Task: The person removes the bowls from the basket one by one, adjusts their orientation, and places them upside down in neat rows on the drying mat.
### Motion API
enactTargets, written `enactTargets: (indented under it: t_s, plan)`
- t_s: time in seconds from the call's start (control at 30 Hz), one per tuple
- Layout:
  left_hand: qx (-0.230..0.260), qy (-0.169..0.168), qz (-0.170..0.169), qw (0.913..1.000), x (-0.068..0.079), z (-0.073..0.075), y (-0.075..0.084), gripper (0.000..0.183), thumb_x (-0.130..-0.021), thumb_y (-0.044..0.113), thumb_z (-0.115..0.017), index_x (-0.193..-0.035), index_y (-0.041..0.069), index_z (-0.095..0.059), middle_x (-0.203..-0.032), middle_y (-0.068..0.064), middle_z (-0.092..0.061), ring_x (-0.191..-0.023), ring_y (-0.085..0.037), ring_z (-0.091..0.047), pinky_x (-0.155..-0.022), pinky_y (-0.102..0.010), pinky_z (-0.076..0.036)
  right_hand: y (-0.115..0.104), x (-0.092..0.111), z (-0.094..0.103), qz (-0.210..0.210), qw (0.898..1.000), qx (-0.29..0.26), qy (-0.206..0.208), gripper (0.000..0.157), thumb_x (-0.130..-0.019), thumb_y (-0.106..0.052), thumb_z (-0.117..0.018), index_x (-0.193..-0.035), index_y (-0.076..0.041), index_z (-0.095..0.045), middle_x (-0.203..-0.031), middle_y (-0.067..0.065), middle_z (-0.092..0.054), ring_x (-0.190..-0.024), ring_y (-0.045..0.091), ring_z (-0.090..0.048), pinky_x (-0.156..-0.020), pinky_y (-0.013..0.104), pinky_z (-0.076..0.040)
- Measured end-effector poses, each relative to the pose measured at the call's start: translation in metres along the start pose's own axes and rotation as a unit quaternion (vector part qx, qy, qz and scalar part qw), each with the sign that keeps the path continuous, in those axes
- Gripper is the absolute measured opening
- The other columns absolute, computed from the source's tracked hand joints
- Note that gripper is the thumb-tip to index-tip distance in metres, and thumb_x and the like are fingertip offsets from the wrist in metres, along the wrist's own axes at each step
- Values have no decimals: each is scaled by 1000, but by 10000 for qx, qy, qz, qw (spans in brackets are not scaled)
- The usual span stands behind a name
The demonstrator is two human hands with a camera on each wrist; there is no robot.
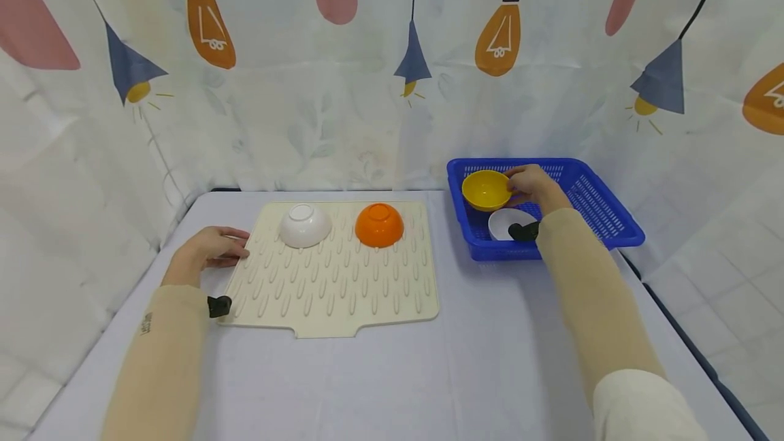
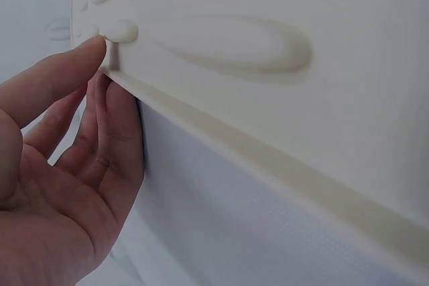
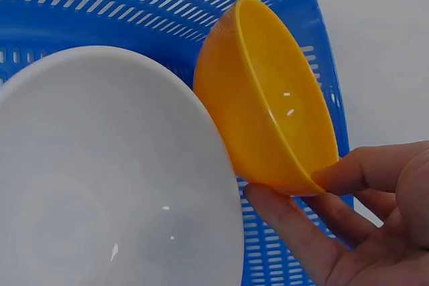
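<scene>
My right hand pinches the rim of a yellow bowl inside the blue basket. In the right wrist view the thumb lies over the rim of the yellow bowl and the fingers sit beneath it. Close beside it is a white bowl, its opening upward. At the left edge of a cream drying mat, my left hand pinches the border, thumb on top and fingers under, as the left wrist view shows. On the mat, a white bowl and an orange bowl rest upside down.
A white cloth covers the table. Behind it hangs a curtain printed with lamps and bulbs. The basket's raised walls stand around the yellow bowl and the white bowl at the table's back right.
</scene>
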State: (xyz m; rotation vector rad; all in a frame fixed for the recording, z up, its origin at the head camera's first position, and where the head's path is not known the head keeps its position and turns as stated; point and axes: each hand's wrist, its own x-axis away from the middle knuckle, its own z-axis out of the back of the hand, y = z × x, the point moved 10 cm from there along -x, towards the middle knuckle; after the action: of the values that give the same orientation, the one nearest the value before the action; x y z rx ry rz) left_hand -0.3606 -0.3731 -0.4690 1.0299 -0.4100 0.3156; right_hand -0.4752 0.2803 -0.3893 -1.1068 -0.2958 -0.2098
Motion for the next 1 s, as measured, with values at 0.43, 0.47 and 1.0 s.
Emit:
enactTargets:
  t_s: [0.43,0.47,1.0]
  plan:
    - [231,63,-143,9996,-3,-3,-5,67,-91,-4,-74,-149,-10,-40,-102,-2,-66,-80,-9,-68,-76,-30,-60,-6,9,9,215,9995,71,-223,57,-101,3,-50,-156,5,-34,-149,31,-38,-124,46,-54,-91,46,-57]
    - [232,78,-139,9996,-3,-2,-5,68,-91,-4,-74,-149,-10,-40,-102,-2,-66,-79,-9,-68,-76,-29,-60,-7,10,9,249,9994,85,-242,58,-101,3,-50,-156,5,-34,-149,31,-38,-123,46,-54,-90,46,-57]
    - [168,138,-138,9997,-3,1,-3,71,-91,-3,-74,-152,-8,-38,-114,-9,-61,-83,-9,-66,-79,-29,-59,-29,29,8,683,9965,-40,-478,57,-104,-3,-52,-158,-2,-34,-147,28,-41,-112,37,-61,-95,47,-55]
